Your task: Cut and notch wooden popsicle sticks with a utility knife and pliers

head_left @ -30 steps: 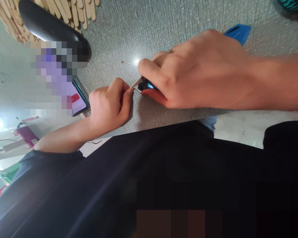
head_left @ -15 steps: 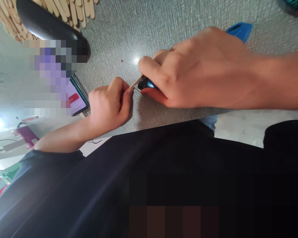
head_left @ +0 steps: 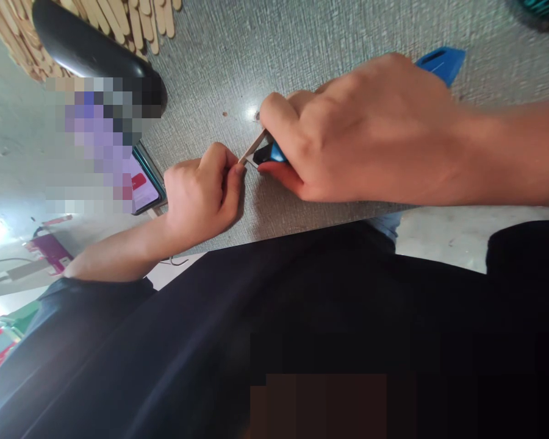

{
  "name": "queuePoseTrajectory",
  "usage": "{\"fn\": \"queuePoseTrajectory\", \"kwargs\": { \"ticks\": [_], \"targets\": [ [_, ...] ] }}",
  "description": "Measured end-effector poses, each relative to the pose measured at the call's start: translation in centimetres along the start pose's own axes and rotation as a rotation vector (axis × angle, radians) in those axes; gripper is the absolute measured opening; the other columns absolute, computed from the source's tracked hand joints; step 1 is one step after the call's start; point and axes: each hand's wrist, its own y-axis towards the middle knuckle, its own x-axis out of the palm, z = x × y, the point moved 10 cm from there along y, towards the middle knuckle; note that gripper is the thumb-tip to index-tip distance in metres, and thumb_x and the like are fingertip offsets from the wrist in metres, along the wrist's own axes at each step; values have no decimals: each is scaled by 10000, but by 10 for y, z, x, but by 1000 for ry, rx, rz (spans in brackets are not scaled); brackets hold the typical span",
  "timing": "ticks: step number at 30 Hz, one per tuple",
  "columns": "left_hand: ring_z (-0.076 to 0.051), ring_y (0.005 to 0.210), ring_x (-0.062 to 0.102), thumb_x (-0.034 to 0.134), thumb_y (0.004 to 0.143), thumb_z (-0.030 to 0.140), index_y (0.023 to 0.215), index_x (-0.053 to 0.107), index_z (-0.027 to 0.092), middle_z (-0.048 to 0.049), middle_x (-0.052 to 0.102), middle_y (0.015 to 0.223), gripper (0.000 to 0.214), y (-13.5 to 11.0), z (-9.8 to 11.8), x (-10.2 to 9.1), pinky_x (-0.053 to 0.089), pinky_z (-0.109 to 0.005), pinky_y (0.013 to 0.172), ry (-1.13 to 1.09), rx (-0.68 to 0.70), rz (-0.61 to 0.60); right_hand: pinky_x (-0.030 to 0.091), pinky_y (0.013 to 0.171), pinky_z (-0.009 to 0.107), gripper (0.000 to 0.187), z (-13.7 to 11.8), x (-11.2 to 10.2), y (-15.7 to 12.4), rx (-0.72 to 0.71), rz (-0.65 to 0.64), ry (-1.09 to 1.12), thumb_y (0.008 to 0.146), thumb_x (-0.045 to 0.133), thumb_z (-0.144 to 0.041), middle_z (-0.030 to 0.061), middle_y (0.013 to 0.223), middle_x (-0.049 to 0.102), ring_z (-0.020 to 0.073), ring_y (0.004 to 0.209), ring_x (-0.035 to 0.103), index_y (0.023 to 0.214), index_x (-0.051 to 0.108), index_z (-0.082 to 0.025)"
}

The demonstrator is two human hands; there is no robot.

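Observation:
My left hand (head_left: 201, 198) pinches the end of a thin wooden craft stick (head_left: 255, 146) between thumb and fingers. My right hand (head_left: 348, 134) is wrapped round a blue utility knife (head_left: 278, 153); the knife's blue tail end (head_left: 443, 64) sticks out beyond the fist. Its dark tip and short metal blade point at the stick, close to my left thumb. The stick's other end reaches my right index finger. Most of the knife handle is hidden in the palm. Whether the blade touches the wood I cannot tell exactly.
A pile of craft sticks (head_left: 114, 21) lies at the top left, next to a black rounded case (head_left: 100, 58). A phone (head_left: 146, 183) with a lit screen, partly blurred out, sits beside my left wrist. The grey textured table (head_left: 201, 79) ends close to my body.
My right hand has shifted very slightly, with the knife and its index finger tilting a little away along the stick. My left hand holds almost still.

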Motion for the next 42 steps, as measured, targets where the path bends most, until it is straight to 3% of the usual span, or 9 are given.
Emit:
{"fn": "queuePoseTrajectory", "kwargs": {
  "ticks": [5, 11, 19, 25, 36, 42],
  "targets": [
    [-175, 556, 583, 510, 1214, 487, 1003, 655, 274, 19, 638, 681, 333, 0, 9, -5, 365, -398, 614, 49, 88, 68, 529, 650, 462, 734, 3, -2, -2, 14, 73, -13, 1205, 52, -538, 98, 885, 703, 329, 769, 725, 1513, 579, -131],
    [-198, 657, 689, 537, 1240, 501, 1081, 664, 280, 13, 675, 766, 300, -1, -2, 0, 543, -396, 749, 7, 5, -22, 527, 682, 489, 694, 1, -2, -1, 8, 23, 2, 1209, 89, -462, 157, 982, 745, 407, 872, 788, 1551, 588, -123],
    [-219, 722, 749, 559, 1241, 480, 1092, 659, 287, 1, 689, 802, 264, -3, -4, 2, 593, -413, 775, -20, -28, -53, 564, 732, 527, 711, 4, -2, -1, 31, 60, 62, 1212, 118, -535, 138, 1017, 767, 422, 902, 793, 1583, 609, -178],
    [-180, 659, 680, 573, 1239, 487, 1107, 674, 281, 16, 700, 786, 265, -4, -1, -4, 553, -365, 711, 41, 35, 7, 539, 722, 517, 671, 6, -3, -1, 44, 18, 60, 1217, 144, -463, 147, 1046, 781, 429, 900, 796, 1584, 633, -187],
    [-182, 661, 634, 533, 1252, 533, 1101, 646, 287, 20, 653, 788, 309, -3, -3, -3, 532, -373, 726, 31, 12, -7, 538, 750, 502, 560, 10, -4, 5, 104, -103, 99, 1254, 342, -565, 88, 1075, 814, 374, 871, 777, 1664, 620, -304],
    [-200, 685, 659, 526, 1246, 551, 1097, 643, 295, 14, 650, 791, 319, -3, -5, -3, 528, -395, 746, 17, -28, -33, 560, 763, 522, 592, 14, -5, 4, 85, -25, 108, 1232, 325, -558, 87, 984, 802, 365, 827, 752, 1635, 668, -293]
  ]
}}
